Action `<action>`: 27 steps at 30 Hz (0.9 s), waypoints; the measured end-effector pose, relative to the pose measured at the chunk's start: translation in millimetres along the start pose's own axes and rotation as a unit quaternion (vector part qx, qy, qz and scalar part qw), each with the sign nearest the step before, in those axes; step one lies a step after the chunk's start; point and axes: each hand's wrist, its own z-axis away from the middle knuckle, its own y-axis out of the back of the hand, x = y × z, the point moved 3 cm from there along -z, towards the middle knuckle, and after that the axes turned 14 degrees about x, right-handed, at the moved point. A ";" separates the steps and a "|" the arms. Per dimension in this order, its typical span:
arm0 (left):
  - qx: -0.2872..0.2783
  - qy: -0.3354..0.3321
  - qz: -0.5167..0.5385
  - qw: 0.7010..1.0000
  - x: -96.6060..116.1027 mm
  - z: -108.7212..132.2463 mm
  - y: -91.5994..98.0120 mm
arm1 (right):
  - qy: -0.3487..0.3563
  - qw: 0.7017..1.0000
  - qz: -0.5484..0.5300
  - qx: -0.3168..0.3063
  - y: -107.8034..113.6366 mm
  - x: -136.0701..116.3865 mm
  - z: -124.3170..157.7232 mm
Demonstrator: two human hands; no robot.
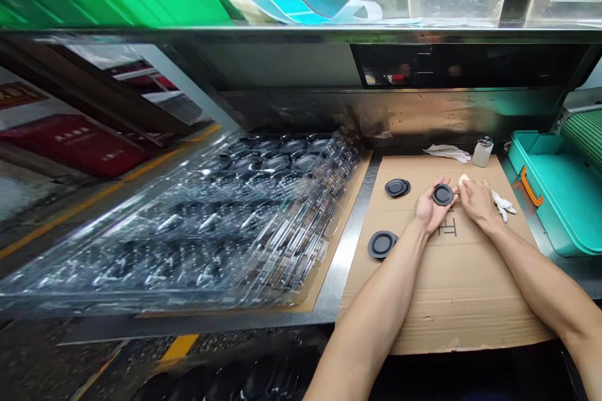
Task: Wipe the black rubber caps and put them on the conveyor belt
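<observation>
My left hand is palm up with a round black disc part held in its fingers above a cardboard sheet. Just to the right, my right hand is closed on a small white piece, perhaps a cloth or pad; its kind is hard to make out. Left of my hands, a few similar dark discs lie overlapped on the cardboard. Nearer to me rests another group of discs, partly behind my left forearm. A white glove or cloth lies beside my right wrist.
Stacked clear plastic trays with black parts fill the left of the bench. At the back stand a small bottle and a white glove. A teal bin with an orange handle sits at right. A metal shelf runs overhead.
</observation>
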 end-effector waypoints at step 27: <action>-0.004 -0.028 -0.089 0.996 -23.0 -0.1 -4.5 | -0.097 0.952 -0.276 -0.087 24.5 -6.4 0.8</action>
